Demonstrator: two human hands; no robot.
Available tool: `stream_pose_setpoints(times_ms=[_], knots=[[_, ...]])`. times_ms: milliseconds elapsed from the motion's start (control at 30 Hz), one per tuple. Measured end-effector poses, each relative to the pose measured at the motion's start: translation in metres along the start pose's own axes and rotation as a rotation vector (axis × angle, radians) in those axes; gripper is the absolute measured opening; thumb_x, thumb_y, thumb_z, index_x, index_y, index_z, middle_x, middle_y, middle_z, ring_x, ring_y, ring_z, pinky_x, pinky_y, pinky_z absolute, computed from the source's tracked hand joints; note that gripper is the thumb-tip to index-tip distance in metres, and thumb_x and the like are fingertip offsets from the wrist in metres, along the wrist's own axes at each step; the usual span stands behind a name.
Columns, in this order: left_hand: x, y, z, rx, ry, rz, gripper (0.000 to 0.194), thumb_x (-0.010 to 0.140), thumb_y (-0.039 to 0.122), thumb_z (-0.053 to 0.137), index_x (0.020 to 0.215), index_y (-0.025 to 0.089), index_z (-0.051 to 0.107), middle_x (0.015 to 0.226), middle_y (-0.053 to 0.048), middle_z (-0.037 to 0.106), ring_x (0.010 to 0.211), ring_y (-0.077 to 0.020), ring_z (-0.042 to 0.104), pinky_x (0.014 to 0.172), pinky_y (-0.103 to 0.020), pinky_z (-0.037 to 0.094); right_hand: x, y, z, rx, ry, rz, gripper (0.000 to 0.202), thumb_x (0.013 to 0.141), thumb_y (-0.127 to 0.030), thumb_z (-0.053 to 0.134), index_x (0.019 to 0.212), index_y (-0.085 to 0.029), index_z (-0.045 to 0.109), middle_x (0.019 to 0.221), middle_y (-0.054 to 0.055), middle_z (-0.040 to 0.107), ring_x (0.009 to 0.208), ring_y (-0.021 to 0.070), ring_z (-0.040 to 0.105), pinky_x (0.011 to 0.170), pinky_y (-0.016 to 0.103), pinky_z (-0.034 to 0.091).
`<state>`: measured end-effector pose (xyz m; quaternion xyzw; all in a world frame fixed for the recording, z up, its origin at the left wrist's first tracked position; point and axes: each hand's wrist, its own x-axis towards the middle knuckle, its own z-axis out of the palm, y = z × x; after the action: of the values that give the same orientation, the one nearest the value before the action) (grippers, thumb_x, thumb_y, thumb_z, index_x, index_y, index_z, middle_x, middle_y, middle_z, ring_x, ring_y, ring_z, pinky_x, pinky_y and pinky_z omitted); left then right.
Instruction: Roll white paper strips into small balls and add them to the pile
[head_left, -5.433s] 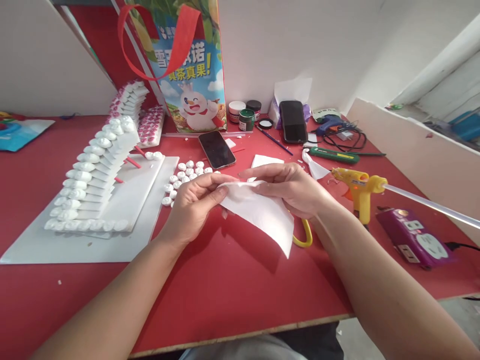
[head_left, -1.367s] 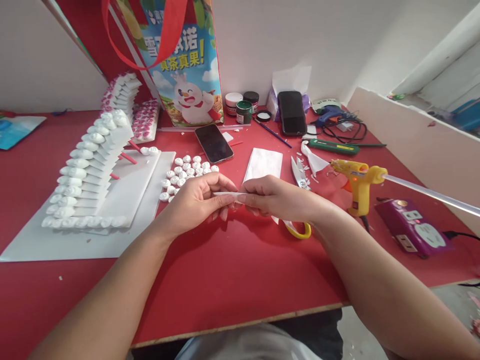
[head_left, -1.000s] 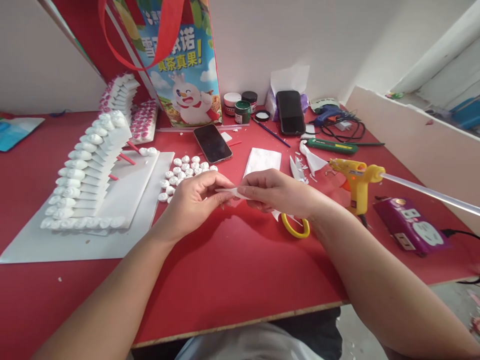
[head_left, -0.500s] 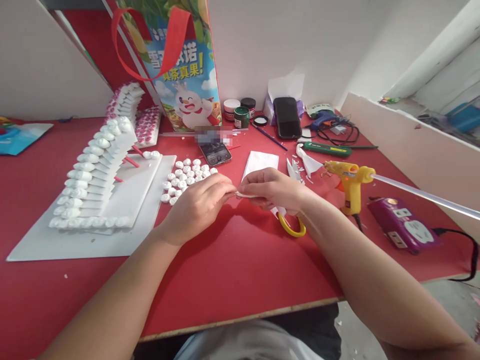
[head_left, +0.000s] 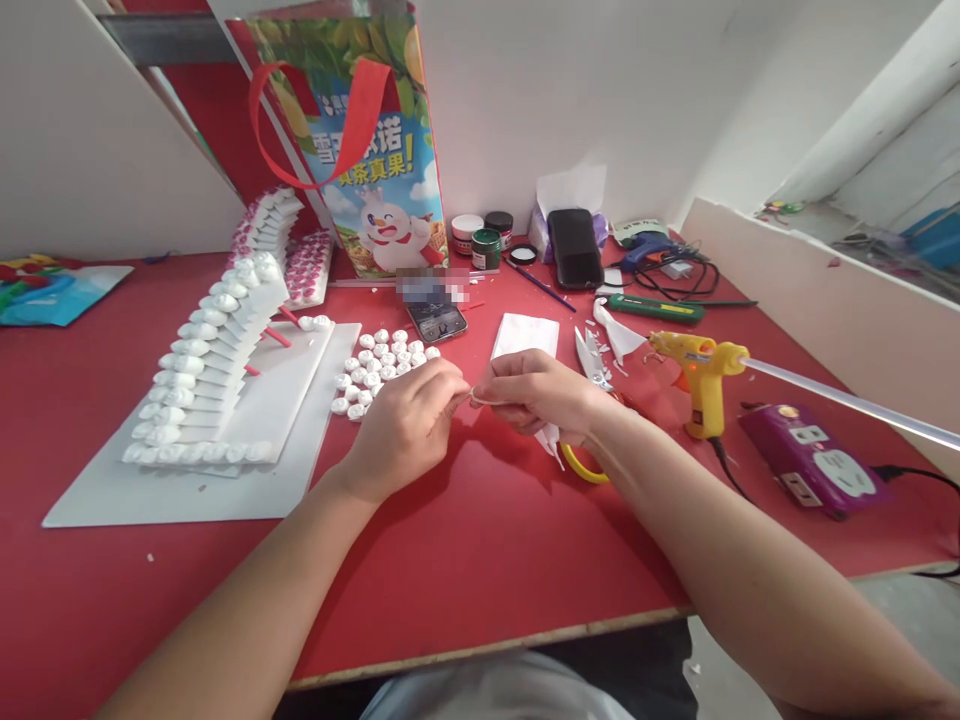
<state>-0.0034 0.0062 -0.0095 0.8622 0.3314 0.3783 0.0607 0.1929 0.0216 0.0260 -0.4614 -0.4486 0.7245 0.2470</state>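
Over the red table, my left hand [head_left: 411, 425] and my right hand [head_left: 538, 393] meet with fingertips almost touching. Between them is a thin white paper strip [head_left: 484, 401], pinched at its left end by my left fingers and running along the fingers of my right hand. Most of the strip is hidden by the hands. Just left of my left hand lie rows of small white rolled rosettes [head_left: 367, 372]. Folded white paper [head_left: 527, 335] lies behind my right hand, and yellow-handled scissors [head_left: 585, 468] lie partly under my right wrist.
At left, a white model [head_left: 202, 350] edged with rosettes stands on a white board [head_left: 82, 505]. A yellow glue gun [head_left: 703, 380] and purple power strip [head_left: 814, 455] are at right. Behind are a phone [head_left: 435, 315], paint jars [head_left: 486, 248], a green cutter [head_left: 656, 307] and a printed bag [head_left: 382, 170].
My left fingers have curled from a flatter pose into a tighter pinch at the strip's end. My right hand keeps its grip. The camera view has tilted slightly, shifting the scene downward.
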Motion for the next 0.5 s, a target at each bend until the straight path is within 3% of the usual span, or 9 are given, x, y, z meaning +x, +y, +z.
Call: stream_pose_setpoints(times_ms=[100, 167, 267, 367, 433, 500], knots=[[0.001, 0.002, 0.003, 0.119, -0.023, 0.015, 0.020, 0.097, 0.012, 0.046, 0.085, 0.020, 0.059, 0.085, -0.009, 0.068, 0.077, -0.0198, 0.062, 0.070, -0.033, 0.048, 0.006, 0.003, 0.001, 0.069, 0.027, 0.019, 0.023, 0.071, -0.015, 0.071, 0.062, -0.018, 0.050, 0.041, -0.009, 0.035, 0.039, 0.0024, 0.019, 0.039, 0.018, 0.011], [0.003, 0.005, 0.003, 0.055, -0.015, -0.075, 0.019, 0.097, 0.016, 0.049, 0.081, 0.020, 0.058, 0.083, -0.008, 0.066, 0.074, -0.0190, 0.061, 0.069, -0.032, 0.047, 0.007, 0.004, 0.000, 0.065, 0.045, -0.014, 0.023, 0.070, -0.017, 0.070, 0.060, -0.018, 0.049, 0.041, -0.009, 0.035, 0.040, 0.0023, 0.019, 0.039, 0.018, 0.011], [0.005, 0.010, -0.002, -0.297, 0.002, -0.397, 0.009, 0.095, 0.027, 0.057, 0.090, 0.020, 0.060, 0.082, -0.004, 0.064, 0.067, -0.0152, 0.058, 0.061, -0.028, 0.044, 0.001, 0.001, 0.000, -0.067, 0.075, -0.148, 0.021, 0.073, -0.022, 0.069, 0.062, -0.018, 0.051, 0.044, -0.008, 0.041, 0.041, 0.0037, 0.026, 0.041, 0.020, 0.017], [0.007, 0.011, -0.008, -0.841, -0.159, -0.807, 0.022, 0.097, 0.040, 0.052, 0.099, 0.020, 0.060, 0.076, -0.001, 0.064, 0.045, -0.0105, 0.050, 0.042, -0.024, 0.027, -0.008, -0.002, 0.001, -0.344, 0.126, -0.368, 0.018, 0.077, -0.025, 0.064, 0.064, -0.018, 0.053, 0.049, -0.006, 0.045, 0.046, 0.0061, 0.034, 0.046, 0.022, 0.023], [0.007, 0.011, -0.011, -1.079, -0.254, -0.948, 0.036, 0.099, 0.048, 0.044, 0.086, 0.018, 0.060, 0.077, -0.004, 0.067, 0.039, -0.0085, 0.047, 0.038, -0.023, 0.020, -0.013, -0.002, 0.003, -0.544, 0.144, -0.488, 0.016, 0.079, -0.022, 0.059, 0.065, -0.018, 0.053, 0.052, -0.006, 0.044, 0.051, 0.0070, 0.034, 0.050, 0.023, 0.025], [0.008, 0.012, -0.012, -1.178, -0.304, -0.965, 0.036, 0.098, 0.045, 0.050, 0.078, 0.017, 0.058, 0.068, -0.001, 0.063, 0.037, -0.0062, 0.043, 0.037, -0.022, 0.023, -0.015, -0.002, 0.004, -0.717, 0.154, -0.554, 0.015, 0.079, -0.018, 0.056, 0.065, -0.018, 0.051, 0.054, -0.007, 0.041, 0.055, 0.0076, 0.032, 0.054, 0.024, 0.025]])
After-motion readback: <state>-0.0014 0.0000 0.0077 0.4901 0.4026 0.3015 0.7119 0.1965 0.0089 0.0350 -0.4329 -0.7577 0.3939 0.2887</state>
